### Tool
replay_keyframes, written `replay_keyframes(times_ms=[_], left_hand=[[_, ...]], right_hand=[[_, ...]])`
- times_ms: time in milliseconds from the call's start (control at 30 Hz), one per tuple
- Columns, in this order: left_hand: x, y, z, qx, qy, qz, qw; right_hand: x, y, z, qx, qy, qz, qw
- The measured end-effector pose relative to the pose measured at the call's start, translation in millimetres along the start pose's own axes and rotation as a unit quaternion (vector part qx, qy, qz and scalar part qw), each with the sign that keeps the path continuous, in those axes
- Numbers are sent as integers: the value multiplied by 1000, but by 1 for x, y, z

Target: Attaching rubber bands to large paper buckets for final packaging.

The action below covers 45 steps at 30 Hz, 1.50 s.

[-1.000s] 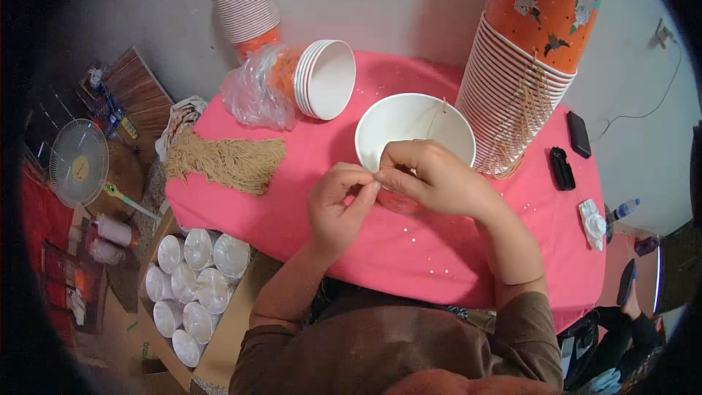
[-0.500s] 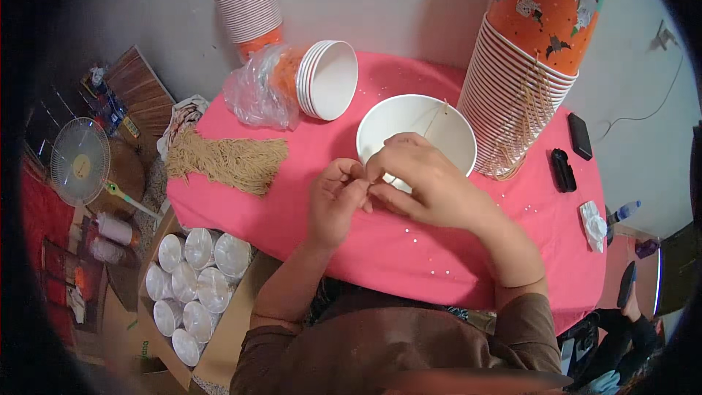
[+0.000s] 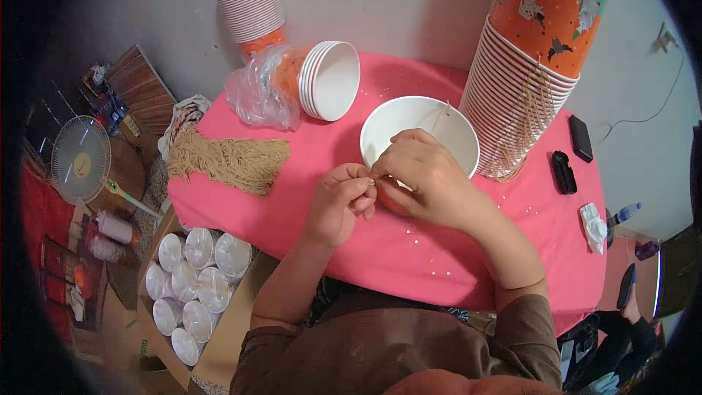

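A white-lined paper bucket (image 3: 387, 117) stands mouth up before me, a bit of orange showing on its near outside. From a point near its far rim, a thin tan cord (image 3: 439, 117) runs down inside. My left hand (image 3: 340, 201) pinches a small pale end, seemingly of this cord, between thumb and forefinger at the near left rim. My right hand (image 3: 428, 179) arches over the near rim, its fingertips closed against the left ones at the same spot. The hand hides most of the cord and the near wall.
Loose tan cords (image 3: 230, 161) lie in a bundle at left. Nested buckets (image 3: 336, 80) in clear plastic rest behind them. A tall bucket stack (image 3: 512, 102) with hanging cords rises at right. Beyond it are black cases (image 3: 563, 172) and a tissue (image 3: 593, 227). A carton (image 3: 234, 307) holds wrapped bucket stacks.
My left thumb and fingers have shifted slightly, and a pale tip now shows between them. The right hand stays at the rim, fingertips drawn closer. The whole view has shifted a little.
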State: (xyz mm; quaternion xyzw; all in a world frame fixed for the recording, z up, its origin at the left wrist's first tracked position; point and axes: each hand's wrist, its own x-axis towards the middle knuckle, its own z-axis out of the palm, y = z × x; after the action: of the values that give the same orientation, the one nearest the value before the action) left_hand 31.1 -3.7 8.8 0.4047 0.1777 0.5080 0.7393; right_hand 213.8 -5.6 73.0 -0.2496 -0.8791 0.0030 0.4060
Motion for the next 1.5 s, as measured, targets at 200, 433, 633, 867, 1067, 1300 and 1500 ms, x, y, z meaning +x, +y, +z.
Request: replay_keyframes(times_ms=[200, 433, 633, 867, 1067, 1300, 1500], left_hand=[[0, -6, -5, -11, 29, 9, 999], [-2, -8, -3, 82, 19, 78, 993], [-2, -7, -3, 118, 18, 91, 989], [-2, -8, -8, 117, -1, 93, 989], [-2, -6, -4, 134, 17, 90, 987], [-2, -8, -3, 201, 34, 93, 975], [-1, -9, 2, 310, 26, 123, 943]], right_hand=[[0, -1, -1, 11, 10, 6, 1000], [0, -1, -5, 29, -9, 21, 999], [1, 0, -5, -3, 2, 12, 1000], [1, 3, -8, -8, -5, 24, 1000], [0, 4, -12, 25, -50, 37, 998], [1, 3, -14, 27, -35, 22, 999], [2, 3, -23, -31, -51, 13, 998]])
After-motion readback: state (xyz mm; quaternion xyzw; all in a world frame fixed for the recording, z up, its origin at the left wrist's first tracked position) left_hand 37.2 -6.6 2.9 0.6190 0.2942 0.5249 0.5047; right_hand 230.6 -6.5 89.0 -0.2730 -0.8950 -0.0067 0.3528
